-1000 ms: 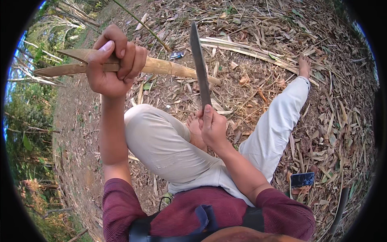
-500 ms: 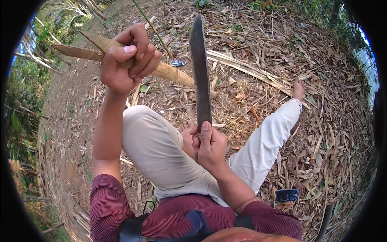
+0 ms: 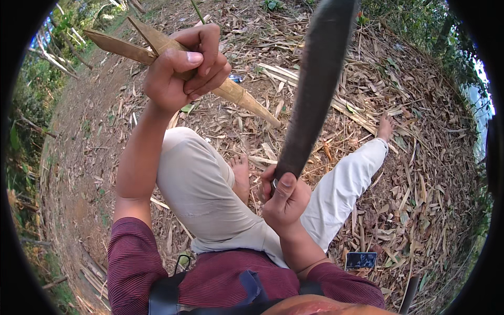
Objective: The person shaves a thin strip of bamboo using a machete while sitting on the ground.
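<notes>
My left hand (image 3: 184, 73) is closed around a bamboo piece (image 3: 245, 101), held slanting above my bent left knee. Beyond the thumb, its upper end is split into two pointed prongs. The other end runs down to the right; whether it touches the ground I cannot tell. In my right hand (image 3: 287, 203) is a machete (image 3: 320, 84), gripped at the base of its dark blade. The blade points up and leans right, apart from the bamboo, and its tip runs out of the picture. The handle is mostly hidden by my fingers.
I sit with legs apart on ground covered in dry leaves. Long bamboo strips (image 3: 346, 107) lie beyond the machete. By my right hip is a dark phone-like slab (image 3: 361, 260), near a dark rod (image 3: 409, 294). Brush (image 3: 31, 131) borders the left.
The machete has tilted from nearly upright to leaning right, and its blade looks larger and closer. My left hand and the bamboo have shifted slightly right in the view.
</notes>
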The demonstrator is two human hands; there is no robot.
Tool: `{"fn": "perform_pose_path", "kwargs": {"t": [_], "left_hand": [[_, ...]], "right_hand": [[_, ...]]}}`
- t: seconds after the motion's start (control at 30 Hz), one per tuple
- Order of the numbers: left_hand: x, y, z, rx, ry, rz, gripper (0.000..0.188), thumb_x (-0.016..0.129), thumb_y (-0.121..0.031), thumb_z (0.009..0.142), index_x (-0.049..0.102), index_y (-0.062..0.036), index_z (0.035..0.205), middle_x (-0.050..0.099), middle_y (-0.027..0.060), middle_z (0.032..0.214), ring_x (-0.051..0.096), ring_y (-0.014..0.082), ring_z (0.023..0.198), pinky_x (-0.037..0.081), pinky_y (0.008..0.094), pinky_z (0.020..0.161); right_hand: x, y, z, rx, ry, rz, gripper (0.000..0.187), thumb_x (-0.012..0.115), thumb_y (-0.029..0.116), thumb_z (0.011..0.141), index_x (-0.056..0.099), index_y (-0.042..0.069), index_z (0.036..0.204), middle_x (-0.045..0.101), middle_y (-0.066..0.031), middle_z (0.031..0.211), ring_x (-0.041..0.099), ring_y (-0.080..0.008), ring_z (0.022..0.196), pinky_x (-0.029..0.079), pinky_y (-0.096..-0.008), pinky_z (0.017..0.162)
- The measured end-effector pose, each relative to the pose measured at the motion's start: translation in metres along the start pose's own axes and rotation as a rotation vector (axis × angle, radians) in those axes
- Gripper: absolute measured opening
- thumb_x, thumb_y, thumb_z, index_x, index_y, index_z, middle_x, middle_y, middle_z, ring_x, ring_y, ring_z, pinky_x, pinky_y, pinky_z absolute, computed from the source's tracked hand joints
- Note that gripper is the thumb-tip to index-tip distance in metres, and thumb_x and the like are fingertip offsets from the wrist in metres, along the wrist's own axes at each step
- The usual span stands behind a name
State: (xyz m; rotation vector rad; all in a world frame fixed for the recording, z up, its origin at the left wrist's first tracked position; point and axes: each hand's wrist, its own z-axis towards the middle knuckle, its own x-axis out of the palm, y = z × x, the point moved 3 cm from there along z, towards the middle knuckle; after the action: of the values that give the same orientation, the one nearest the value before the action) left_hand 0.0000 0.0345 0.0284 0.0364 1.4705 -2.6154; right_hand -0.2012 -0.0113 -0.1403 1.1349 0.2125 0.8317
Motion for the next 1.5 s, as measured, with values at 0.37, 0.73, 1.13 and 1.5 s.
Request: {"fn": "perform_pose_path", "kwargs": {"t": [0.37, 0.73, 1.13, 1.5], "left_hand": [[-0.019, 0.002, -0.004, 0.056, -0.049, -0.004, 0.023, 0.040, -0.022, 0.088, 0.040, -0.0060, 0.071, 0.029, -0.0033, 0.045, 0.024, 0.0055, 0.037, 0.022, 0.0225, 0.037], [-0.037, -0.004, 0.005, 0.104, -0.063, 0.017, 0.022, 0.038, -0.022, 0.091, 0.041, -0.0077, 0.074, 0.029, -0.0044, 0.045, 0.024, 0.0056, 0.036, 0.025, 0.0221, 0.040], [-0.035, -0.002, -0.001, 0.098, -0.174, 0.043, 0.023, 0.036, -0.023, 0.092, 0.040, -0.0106, 0.072, 0.029, -0.0057, 0.043, 0.025, 0.0058, 0.033, 0.026, 0.0220, 0.038], [0.002, 0.002, 0.003, 0.026, -0.188, 0.134, 0.026, 0.037, -0.022, 0.091, 0.040, -0.0065, 0.071, 0.027, -0.0038, 0.045, 0.024, 0.0060, 0.038, 0.021, 0.0234, 0.037]], "right_hand": [[0.005, -0.020, 0.001, 0.075, -0.004, -0.155, 0.052, 0.041, 0.037, 0.106, 0.059, -0.002, 0.076, 0.051, 0.0000, 0.054, 0.047, -0.0085, 0.045, 0.036, -0.0255, 0.043], [0.005, -0.042, 0.005, 0.161, 0.030, -0.131, 0.051, 0.041, 0.041, 0.106, 0.055, -0.002, 0.081, 0.049, -0.0018, 0.056, 0.047, -0.0103, 0.047, 0.038, -0.0283, 0.045], [0.009, -0.063, 0.001, 0.254, 0.053, -0.258, 0.053, 0.037, 0.039, 0.107, 0.054, -0.003, 0.080, 0.050, -0.0024, 0.057, 0.046, -0.0094, 0.046, 0.036, -0.0255, 0.044], [0.017, -0.094, 0.006, 0.200, 0.008, -0.456, 0.049, 0.043, 0.031, 0.106, 0.055, 0.002, 0.069, 0.049, 0.0014, 0.053, 0.046, -0.0081, 0.045, 0.036, -0.0258, 0.043]]}}
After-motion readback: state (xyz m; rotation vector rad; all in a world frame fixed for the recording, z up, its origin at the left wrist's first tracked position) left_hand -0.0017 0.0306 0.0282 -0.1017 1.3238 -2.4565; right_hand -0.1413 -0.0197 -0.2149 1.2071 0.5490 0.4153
